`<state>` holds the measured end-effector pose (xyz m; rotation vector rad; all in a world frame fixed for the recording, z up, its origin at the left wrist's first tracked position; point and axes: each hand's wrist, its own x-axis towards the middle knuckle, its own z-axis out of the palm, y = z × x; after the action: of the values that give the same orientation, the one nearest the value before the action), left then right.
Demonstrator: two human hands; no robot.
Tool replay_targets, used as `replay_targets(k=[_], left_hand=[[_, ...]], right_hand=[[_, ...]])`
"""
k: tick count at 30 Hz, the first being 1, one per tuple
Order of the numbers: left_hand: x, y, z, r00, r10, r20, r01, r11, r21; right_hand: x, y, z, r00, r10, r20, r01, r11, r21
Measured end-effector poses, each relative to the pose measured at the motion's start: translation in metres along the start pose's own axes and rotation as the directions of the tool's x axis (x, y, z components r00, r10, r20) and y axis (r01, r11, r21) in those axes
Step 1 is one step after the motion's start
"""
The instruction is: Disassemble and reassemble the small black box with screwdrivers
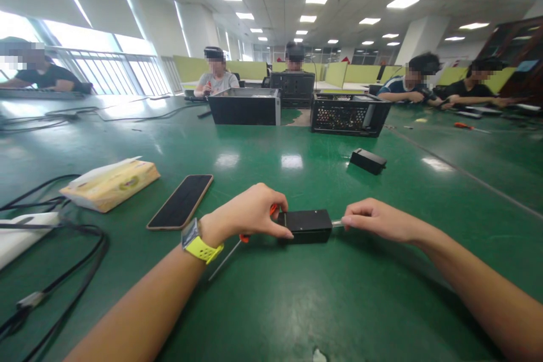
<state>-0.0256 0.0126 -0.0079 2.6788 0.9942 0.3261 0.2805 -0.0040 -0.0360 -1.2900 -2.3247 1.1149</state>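
A small black rectangular box (309, 223) lies flat on the green table in front of me. My left hand (258, 212), with a watch (201, 242) on its wrist, is closed around the box's left end, thumb on the near side. From under that hand sticks a screwdriver with an orange handle (244, 237); its shaft points toward me and the hand hides much of the handle. At the box's right end my right hand (373, 218) pinches a thin, light, shiny piece (337, 223). Whether that piece is joined to the box I cannot tell.
A phone (181, 202) and a tissue pack (111, 184) lie left, beside black cables (91, 254). Beyond my right hand lies another black box (368, 161). Farther back stand computer cases (246, 109) (350, 115). Several people sit around; an orange screwdriver (464, 125) lies far right.
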Motion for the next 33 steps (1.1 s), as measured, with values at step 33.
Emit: replay_targets(k=[33], left_hand=[[-0.004,0.005,-0.009,0.985,-0.164,0.053,0.168,0.982,-0.086]], right_hand=[[0.004,0.001,0.009,0.999,0.000,-0.054,0.006,0.994,0.112]])
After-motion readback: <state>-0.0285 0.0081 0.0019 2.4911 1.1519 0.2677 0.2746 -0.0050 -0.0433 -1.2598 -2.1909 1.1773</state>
